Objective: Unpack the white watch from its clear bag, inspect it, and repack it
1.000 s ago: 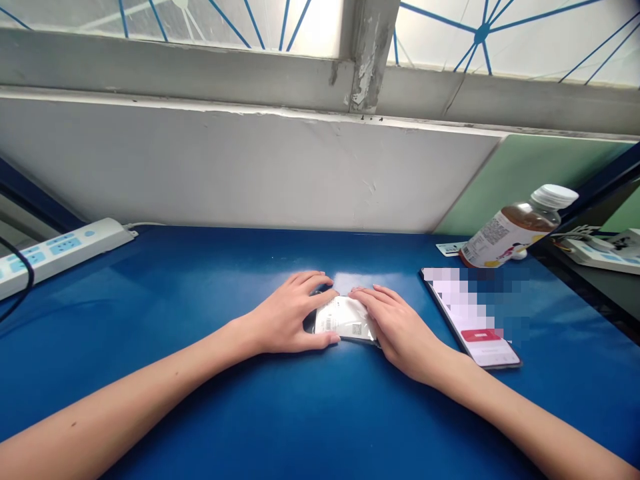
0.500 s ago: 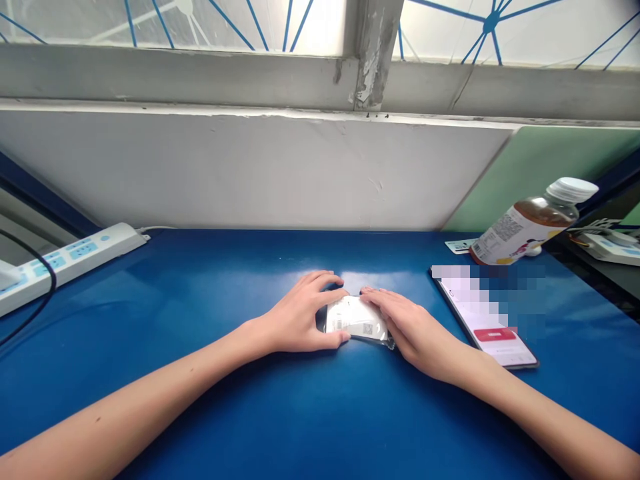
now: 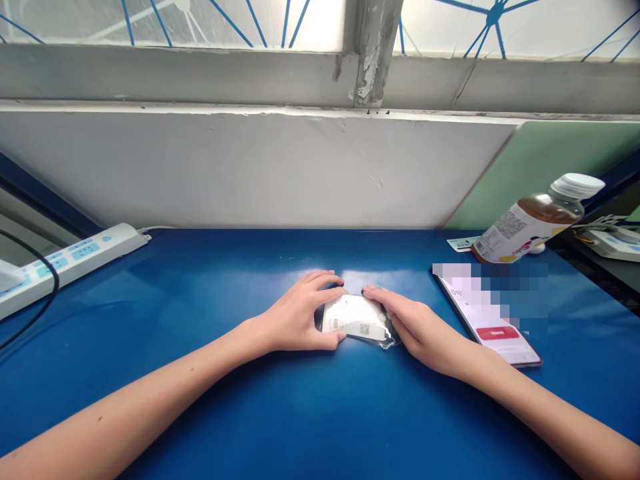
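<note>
On the blue tabletop lies a small flat white packet (image 3: 355, 317) in a clear plastic wrapper, with printed codes on its face. My left hand (image 3: 300, 317) curves round its left end, the thumb at the near edge and the fingers at the far edge. At the packet's right end is my right hand (image 3: 423, 333), its fingers stretched out together and the fingertips at the far right corner. The right thumb is hidden beneath the hand. Crumpled wrapper shows between the white part and my right palm.
A phone (image 3: 493, 327) lies right of my right hand, its lit screen partly pixelated. Behind it stands a capped drink bottle (image 3: 520, 230) beside a small card (image 3: 461, 245). A white power strip (image 3: 95, 257) and black cable (image 3: 53, 280) are at left. A wall (image 3: 260, 173) closes the back.
The packet has shifted very slightly left, and more of its wrapper shows at the right end beside my right hand. My left hand has hardly moved.
</note>
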The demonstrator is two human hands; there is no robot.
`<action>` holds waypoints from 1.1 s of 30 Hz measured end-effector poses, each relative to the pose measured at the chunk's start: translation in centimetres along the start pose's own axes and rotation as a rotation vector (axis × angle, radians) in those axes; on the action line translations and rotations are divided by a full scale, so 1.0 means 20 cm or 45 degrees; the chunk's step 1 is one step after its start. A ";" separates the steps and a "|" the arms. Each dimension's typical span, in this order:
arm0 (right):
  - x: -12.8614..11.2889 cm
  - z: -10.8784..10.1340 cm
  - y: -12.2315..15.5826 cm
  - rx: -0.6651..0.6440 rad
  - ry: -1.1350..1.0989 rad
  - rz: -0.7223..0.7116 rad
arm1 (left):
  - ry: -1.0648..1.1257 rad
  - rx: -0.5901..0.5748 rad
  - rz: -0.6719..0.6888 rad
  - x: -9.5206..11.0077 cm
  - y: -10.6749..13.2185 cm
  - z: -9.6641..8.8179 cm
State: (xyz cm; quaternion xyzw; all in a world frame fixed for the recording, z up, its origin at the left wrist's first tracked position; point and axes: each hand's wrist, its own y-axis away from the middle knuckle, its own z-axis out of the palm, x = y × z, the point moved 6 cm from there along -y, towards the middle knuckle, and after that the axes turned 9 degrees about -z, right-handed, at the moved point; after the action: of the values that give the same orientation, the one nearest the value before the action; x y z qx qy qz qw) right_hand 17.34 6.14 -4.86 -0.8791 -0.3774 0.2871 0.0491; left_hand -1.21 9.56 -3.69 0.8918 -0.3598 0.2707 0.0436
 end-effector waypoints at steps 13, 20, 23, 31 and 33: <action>-0.01 -0.07 -0.01 0.129 0.641 -0.192 | -0.194 0.036 -0.005 0.02 0.01 0.03; -0.01 -0.09 -0.01 0.063 0.569 -0.194 | -0.258 0.036 0.059 0.04 0.01 0.03; 0.00 -0.09 -0.02 0.008 0.527 -0.169 | -0.273 0.032 0.059 0.04 0.01 0.03; -0.03 -0.08 -0.02 0.107 0.490 -0.196 | -0.260 0.027 0.070 0.03 0.02 0.04; -0.03 -0.08 -0.02 0.128 0.487 -0.194 | -0.250 0.030 0.084 0.03 0.01 0.04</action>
State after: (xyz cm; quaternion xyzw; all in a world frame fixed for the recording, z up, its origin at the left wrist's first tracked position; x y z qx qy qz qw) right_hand 17.67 6.16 -3.07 -0.8828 -0.4118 0.1291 0.1853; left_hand -0.71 8.77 -4.07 0.9023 -0.3882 0.1874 -0.0114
